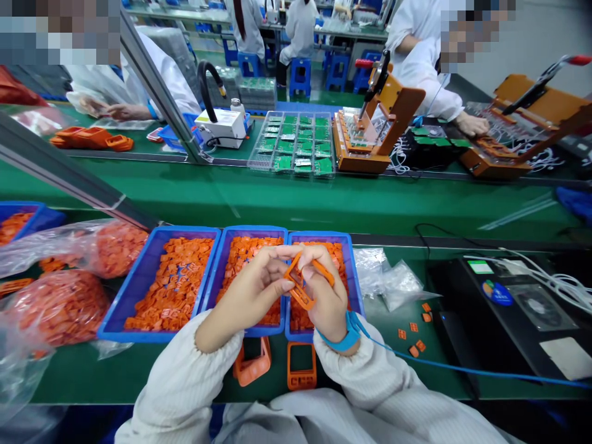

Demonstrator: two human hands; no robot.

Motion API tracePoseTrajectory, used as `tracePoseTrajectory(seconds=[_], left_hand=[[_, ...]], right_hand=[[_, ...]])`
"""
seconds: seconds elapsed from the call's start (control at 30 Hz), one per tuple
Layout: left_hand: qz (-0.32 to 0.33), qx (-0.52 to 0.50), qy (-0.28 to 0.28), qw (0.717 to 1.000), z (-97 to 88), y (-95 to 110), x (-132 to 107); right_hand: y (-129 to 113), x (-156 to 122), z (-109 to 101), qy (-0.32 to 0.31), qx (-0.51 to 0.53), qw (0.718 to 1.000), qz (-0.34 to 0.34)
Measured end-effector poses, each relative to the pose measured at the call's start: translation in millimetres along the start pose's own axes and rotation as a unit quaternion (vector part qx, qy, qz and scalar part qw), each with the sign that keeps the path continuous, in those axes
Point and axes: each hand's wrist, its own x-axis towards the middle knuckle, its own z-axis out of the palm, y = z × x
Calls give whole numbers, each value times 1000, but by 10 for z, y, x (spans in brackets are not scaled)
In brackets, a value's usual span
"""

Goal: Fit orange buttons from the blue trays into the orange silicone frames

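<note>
An orange plastic frame (303, 297) is held up between both hands over the blue bins. My left hand (259, 287) grips its left side, thumb on the near edge. Fingers of my right hand (326, 287) are wrapped round its right side, partly covering it; whether a small part is pinched there I cannot tell. Below the hands, two more orange frames, one tilted (252, 369) and one flat (302, 367), lie on the green table. Small orange pieces (178, 280) fill the left blue bin (139, 280), and similar pieces fill the middle and right bins.
Bags of orange parts (60, 308) lie at left. A clear plastic bag (398, 283), loose orange pieces (413, 330) and a black machine (518, 308) are at right. A blue cord (416, 364) runs from my right wrist. Co-workers sit beyond a tray of green circuit boards (296, 145) and orange fixtures.
</note>
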Motion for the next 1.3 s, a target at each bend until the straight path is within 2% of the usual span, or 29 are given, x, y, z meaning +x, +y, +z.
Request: tracePoseTrajectory(seconds=[0.1, 0.17, 0.27, 0.3, 0.33, 0.43, 0.47, 0.5, 0.53, 0.63, 0.73, 1.0, 1.3], left_hand=[[4, -32, 2, 999, 0, 6, 4], [6, -16, -7, 1000, -73, 31, 8], [-27, 127, -76, 989, -293, 72, 30], [-50, 209, -109, 971, -375, 69, 43], [-78, 301, -139, 940, -449, 49, 60], [-179, 536, -195, 802, -581, -127, 118], [-206, 574, -206, 765, -592, -215, 137], [-225, 592, -217, 743, -593, -307, 153], [-238, 596, -227, 732, -587, -395, 166], [-252, 587, -247, 729, -569, -591, 188], [-254, 576, -257, 733, -589, -655, 201], [-176, 524, -277, 786, -671, -484, 225], [-90, 480, -288, 824, -626, -396, 231]], right_hand=[[-45, -14, 9, -31, -67, 996, -43], [-59, -14, 13, -47, -82, 994, -50], [-43, 8, 10, -52, -34, 998, -17], [-32, 20, 6, -45, -6, 999, -2], [-21, 35, -1, -32, 22, 999, 8], [-4, 78, -28, 7, 77, 997, 10], [-5, 89, -36, 11, 85, 996, 8], [-9, 97, -42, 11, 92, 996, 8], [-13, 102, -46, 9, 98, 995, 11], [-19, 107, -44, 3, 107, 994, 25], [-15, 112, -39, -2, 107, 994, 30], [-40, 133, -100, 10, 112, 993, 42], [-34, 145, -128, 20, 109, 992, 53]])
